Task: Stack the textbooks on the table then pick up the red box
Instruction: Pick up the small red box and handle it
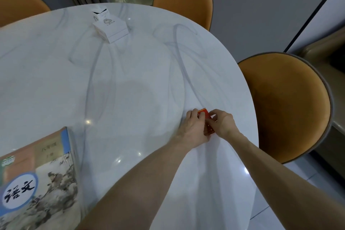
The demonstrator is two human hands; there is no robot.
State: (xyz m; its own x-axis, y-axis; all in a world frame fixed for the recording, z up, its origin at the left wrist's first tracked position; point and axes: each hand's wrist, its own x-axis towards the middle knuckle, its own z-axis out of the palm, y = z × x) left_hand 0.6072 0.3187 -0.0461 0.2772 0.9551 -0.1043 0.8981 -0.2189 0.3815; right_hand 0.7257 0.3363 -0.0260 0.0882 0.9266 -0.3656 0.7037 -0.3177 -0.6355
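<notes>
Textbooks (37, 179) sit stacked; both hands' fingers (200, 115) pinch the red box (208, 120) between them on the desk (121, 80). Next, probably a lift.

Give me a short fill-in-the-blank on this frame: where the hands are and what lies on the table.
1. Both hands, left hand and right hand, are closed around a small box whose colour is ____.
2. The textbooks lie at the table's near-____ edge.
3. The white boxes sit on the ____ side of the marble table, away from the hands.
4. The chairs around the table have seats coloured ____.

Missing words: red; left; far; orange
</notes>
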